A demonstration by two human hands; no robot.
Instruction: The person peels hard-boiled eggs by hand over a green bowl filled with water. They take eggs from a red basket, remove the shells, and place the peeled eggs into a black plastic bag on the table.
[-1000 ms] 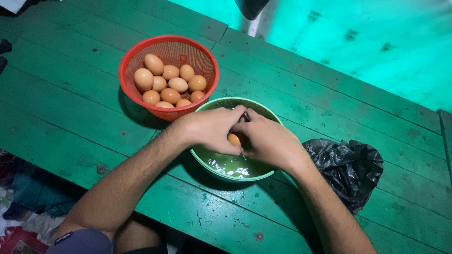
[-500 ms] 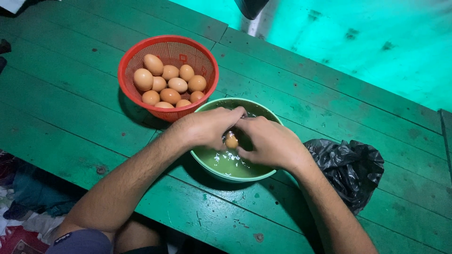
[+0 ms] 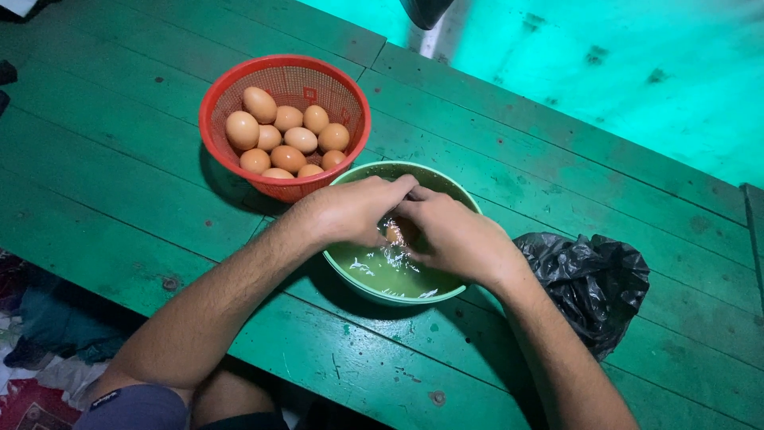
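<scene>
From the head view, a brown egg is gripped over the green bowl by the fingers of the left hand and right hand, both arms bent inward. A red basket of eggs and a black bag are seen on the table.

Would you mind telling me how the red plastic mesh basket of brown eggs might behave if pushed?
The red plastic mesh basket probably slides rather than tips, being wide and low. The brown eggs, piled loosely, may well roll, knock together and crack.
</scene>
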